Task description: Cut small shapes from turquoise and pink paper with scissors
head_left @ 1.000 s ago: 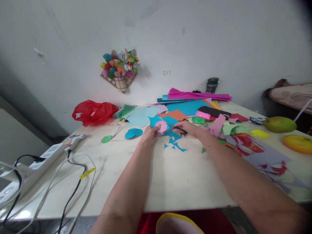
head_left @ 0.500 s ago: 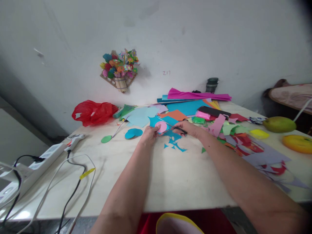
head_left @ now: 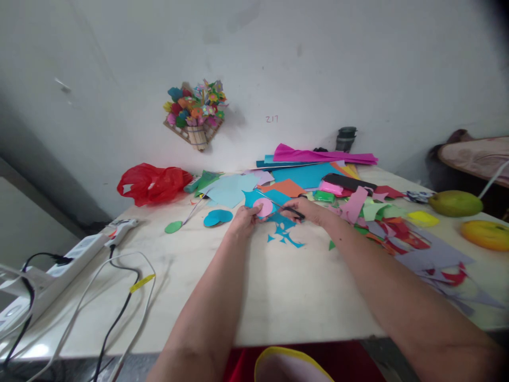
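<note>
Between thumb and fingers, my left hand (head_left: 245,218) pinches a pink paper circle (head_left: 263,207) lying flat against a blue sheet of paper (head_left: 281,197). Closed round the dark handles of a pair of scissors (head_left: 293,212) is my right hand (head_left: 305,208). The blades point left, at the blue paper beside the circle; whether they are parted is too small to tell. Small blue offcuts (head_left: 285,228) lie just below both hands. To the left rest overlapping blue paper circles (head_left: 217,217) and a green circle (head_left: 173,227).
A red plastic bag (head_left: 153,183) sits at the back left, near a white power strip (head_left: 79,260) with cables. Coloured sheets (head_left: 306,174), a black case (head_left: 350,182) and paper scraps (head_left: 405,233) cover the right side. A mango-like fruit (head_left: 456,203) lies at the far right.
Almost nothing differs. Both hands, the pink circle and the scissors keep nearly the same place on the blue paper.
</note>
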Action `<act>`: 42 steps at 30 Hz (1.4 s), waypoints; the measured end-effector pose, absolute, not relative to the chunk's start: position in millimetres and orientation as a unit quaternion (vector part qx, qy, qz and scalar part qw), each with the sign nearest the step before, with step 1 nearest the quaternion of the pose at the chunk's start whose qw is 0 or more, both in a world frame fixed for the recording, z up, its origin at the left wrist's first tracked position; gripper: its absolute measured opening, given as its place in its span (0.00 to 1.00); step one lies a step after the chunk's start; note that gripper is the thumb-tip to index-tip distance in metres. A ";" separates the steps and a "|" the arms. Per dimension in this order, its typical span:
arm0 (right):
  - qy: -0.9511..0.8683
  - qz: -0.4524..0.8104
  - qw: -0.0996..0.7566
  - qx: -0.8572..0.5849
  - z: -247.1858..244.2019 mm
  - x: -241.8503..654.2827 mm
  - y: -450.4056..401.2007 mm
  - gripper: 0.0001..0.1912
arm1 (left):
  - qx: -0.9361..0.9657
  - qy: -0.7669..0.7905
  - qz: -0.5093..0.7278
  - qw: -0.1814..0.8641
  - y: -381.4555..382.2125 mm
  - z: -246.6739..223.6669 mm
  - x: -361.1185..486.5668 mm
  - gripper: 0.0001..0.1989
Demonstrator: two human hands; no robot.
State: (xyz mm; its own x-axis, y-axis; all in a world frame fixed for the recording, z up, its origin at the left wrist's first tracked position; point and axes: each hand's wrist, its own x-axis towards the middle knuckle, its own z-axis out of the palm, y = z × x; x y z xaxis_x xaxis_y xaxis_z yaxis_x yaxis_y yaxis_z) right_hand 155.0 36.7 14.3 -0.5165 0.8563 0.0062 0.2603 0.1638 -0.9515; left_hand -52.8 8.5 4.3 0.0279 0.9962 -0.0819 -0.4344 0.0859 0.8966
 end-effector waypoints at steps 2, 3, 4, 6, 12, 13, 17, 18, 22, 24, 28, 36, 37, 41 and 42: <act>-0.711 0.500 0.288 -0.401 15.2 155.2 36.0 0.16 | 0.355 0.395 0.575 0.622 8.2 4.8 -52.4 0.08; -0.716 0.495 0.286 -0.402 15.8 155.3 35.6 0.16 | 0.355 0.397 0.574 0.622 8.2 5.0 -52.2 0.08; -0.720 0.490 0.285 -0.401 16.2 155.4 35.2 0.16 | 0.355 0.398 0.574 0.622 8.1 5.2 -52.0 0.08; -0.726 0.484 0.283 -0.397 16.8 155.7 34.7 0.16 | 0.356 0.398 0.575 0.620 7.8 5.5 -51.7 0.07; -0.730 0.487 0.282 -0.389 17.0 157.4 35.3 0.18 | 0.364 0.402 0.569 0.618 6.4 6.4 -52.6 0.05; -0.731 0.487 0.281 -0.386 16.8 157.8 35.5 0.18 | 0.364 0.404 0.566 0.619 6.5 6.4 -53.3 0.06; -0.735 0.487 0.275 -0.383 15.6 159.8 37.2 0.19 | 0.361 0.407 0.557 0.627 7.1 6.1 -56.0 0.06; -0.737 0.486 0.273 -0.383 15.1 160.2 37.7 0.20 | 0.361 0.408 0.555 0.629 7.0 6.2 -56.4 0.05; -0.740 0.486 0.270 -0.379 13.2 161.1 39.6 0.20 | 0.356 0.412 0.553 0.631 5.2 8.2 -56.4 0.04; -0.742 0.485 0.267 -0.379 12.5 161.3 40.3 0.20 | 0.354 0.416 0.551 0.630 4.3 9.5 -56.1 0.04; -0.746 0.483 0.262 -0.376 12.3 161.3 41.0 0.21 | 0.359 0.421 0.543 0.632 4.1 10.2 -56.9 0.04; -0.735 0.498 0.260 -0.379 18.9 162.7 35.7 0.21 | 0.370 0.429 0.526 0.635 5.2 9.2 -60.6 0.05; -0.733 0.499 0.261 -0.381 19.6 162.9 35.1 0.21 | 0.372 0.430 0.523 0.635 5.6 8.8 -61.1 0.05; -0.724 0.513 0.262 -0.380 21.0 163.6 33.7 0.20 | 0.382 0.433 0.509 0.639 7.3 7.0 -63.2 0.06; -0.723 0.516 0.260 -0.379 21.4 163.7 33.4 0.19 | 0.383 0.432 0.507 0.640 7.4 6.9 -63.5 0.05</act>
